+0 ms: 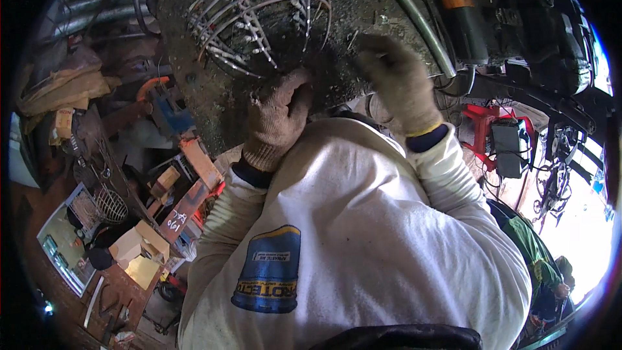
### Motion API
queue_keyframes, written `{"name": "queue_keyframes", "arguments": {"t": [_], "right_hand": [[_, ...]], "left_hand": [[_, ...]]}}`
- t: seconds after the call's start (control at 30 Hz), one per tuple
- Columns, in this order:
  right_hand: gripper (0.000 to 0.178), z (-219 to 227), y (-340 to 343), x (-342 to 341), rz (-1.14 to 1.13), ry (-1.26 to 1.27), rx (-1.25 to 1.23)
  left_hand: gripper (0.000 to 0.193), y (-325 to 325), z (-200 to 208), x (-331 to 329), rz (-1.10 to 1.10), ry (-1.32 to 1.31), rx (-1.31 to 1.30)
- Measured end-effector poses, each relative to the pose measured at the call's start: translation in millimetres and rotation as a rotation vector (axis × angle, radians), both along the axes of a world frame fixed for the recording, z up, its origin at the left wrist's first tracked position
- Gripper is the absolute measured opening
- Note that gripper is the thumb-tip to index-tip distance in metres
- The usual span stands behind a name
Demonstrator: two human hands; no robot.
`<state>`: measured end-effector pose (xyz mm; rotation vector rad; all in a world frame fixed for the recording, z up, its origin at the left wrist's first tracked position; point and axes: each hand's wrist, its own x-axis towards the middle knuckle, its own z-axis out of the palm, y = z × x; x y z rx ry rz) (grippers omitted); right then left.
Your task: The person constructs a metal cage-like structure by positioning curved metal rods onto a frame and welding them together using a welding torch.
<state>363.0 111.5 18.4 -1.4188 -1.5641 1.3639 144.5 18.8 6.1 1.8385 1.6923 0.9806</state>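
A round wire cage (259,10) of curved metal bars, with lumpy crossing strips, sits on the dark, gritty workbench (184,100). Close to its near edge is my left hand (280,113) in a worn knitted glove. The fingers of that hand are curled in, and whatever they hold, if anything, is hidden. My right hand (403,81), gloved too with a yellow cuff edge, hovers to the right of the cage, apart from it. Motion blurs its fingertips, so their grip is unclear. A hammer (414,16) with a metal handle lies beyond it.
An orange and black power tool (453,6) lies at the back right. A blue vise (172,113) stands left of the bench. Further left are cardboard boxes (139,253) and a wire basket (111,204). A red stool (479,133) and a person in green (534,259) are to the right.
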Motion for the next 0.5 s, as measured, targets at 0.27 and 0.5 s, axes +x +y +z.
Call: {"name": "queue_keyframes", "arguments": {"t": [0.27, 0.5], "right_hand": [[0.027, 0, 29, 48, 0.009, -0.509, 0.391], [0.029, 0, 21, 29, 0.061, -0.649, 0.437]], "left_hand": [[0.023, -11, 5, -10, 0.107, 0.056, -0.045], [0.024, -4, 17, -10, 0.082, 0.315, 0.015]]}}
